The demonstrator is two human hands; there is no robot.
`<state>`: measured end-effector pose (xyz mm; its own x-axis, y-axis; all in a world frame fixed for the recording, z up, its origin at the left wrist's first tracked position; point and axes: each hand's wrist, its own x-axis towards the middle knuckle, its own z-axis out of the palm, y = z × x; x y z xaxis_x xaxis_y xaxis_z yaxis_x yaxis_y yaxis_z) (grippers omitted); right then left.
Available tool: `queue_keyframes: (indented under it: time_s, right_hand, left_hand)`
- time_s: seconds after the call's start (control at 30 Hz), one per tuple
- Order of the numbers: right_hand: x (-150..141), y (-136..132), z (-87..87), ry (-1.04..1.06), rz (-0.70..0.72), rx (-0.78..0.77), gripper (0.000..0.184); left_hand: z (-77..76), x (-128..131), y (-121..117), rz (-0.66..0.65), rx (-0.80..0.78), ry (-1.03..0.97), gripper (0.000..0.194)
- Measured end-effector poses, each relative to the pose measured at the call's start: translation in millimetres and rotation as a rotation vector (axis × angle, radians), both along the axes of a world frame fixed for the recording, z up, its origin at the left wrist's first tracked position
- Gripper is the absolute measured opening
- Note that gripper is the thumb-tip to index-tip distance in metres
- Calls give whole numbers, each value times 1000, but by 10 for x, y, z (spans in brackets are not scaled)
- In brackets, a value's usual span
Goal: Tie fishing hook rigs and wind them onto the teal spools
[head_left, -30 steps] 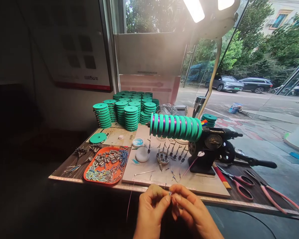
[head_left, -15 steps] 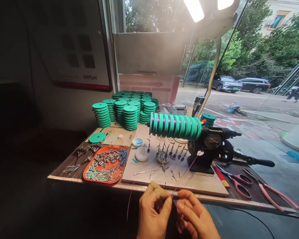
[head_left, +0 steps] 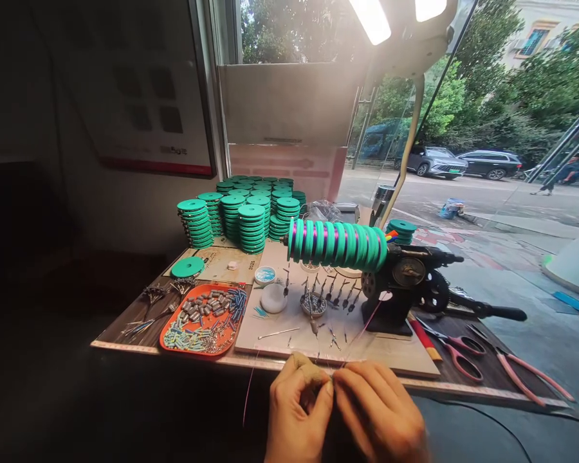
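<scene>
At the table's front edge, my left hand pinches thumb against index finger, with a tan cover on a finger. Close on its right, my right hand has its fingers drawn together, their tips meeting the left fingertips. A thin pink fishing line runs from the winder down to both hands. What sits right at the fingertips is too small and covered to make out. A loose pink line end hangs over the edge left of my hands. Small metal swivels lie on the board just beyond.
A hand-cranked winder carries a row of green foam spools. Stacked green spools stand behind. An orange tray holds sinkers and small tubes. Scissors and pink-handled pliers lie right; a lamp arches overhead.
My right hand has turned and closed in, its spread fingers now gathered against the left fingertips. My left hand keeps its pinch in nearly the same place.
</scene>
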<state>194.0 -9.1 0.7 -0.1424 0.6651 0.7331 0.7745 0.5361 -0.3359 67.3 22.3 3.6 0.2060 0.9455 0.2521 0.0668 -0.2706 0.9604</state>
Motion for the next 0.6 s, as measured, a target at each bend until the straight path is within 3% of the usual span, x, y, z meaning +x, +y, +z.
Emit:
queue_keyframes:
  time_s: [0.1, 0.13, 0.2, 0.27, 0.33, 0.4, 0.5, 0.6]
  right_hand:
    - [-36, -12, 36, 544, 39, -330, 4]
    - [-38, -22, 33, 753, 72, -462, 7]
    - [-5, -53, 5, 1114, 219, -707, 16]
    - [70, -91, -29, 1346, 423, -865, 22]
    - [145, -129, -46, 1425, 486, -887, 25]
    - [171, -151, -43, 1363, 336, -845, 24]
    - [70, -134, -24, 1197, 62, -813, 22]
    - [-107, -69, -11, 1177, -5, -768, 25]
  left_hand:
    - [-3, 5, -4, -10, -2, 19, 17]
    - [-8, 5, -5, -15, 6, 28, 17]
    - [-17, 0, -1, -19, 33, 47, 17]
    - [-18, -15, 11, -31, 31, 66, 17]
    - [-7, -33, 24, -55, -1, 88, 18]
    - [6, -43, 27, -78, -12, 108, 18]
    - [-4, -38, 6, -48, 89, 115, 17]
    - [-55, -30, -25, -3, 243, 135, 14]
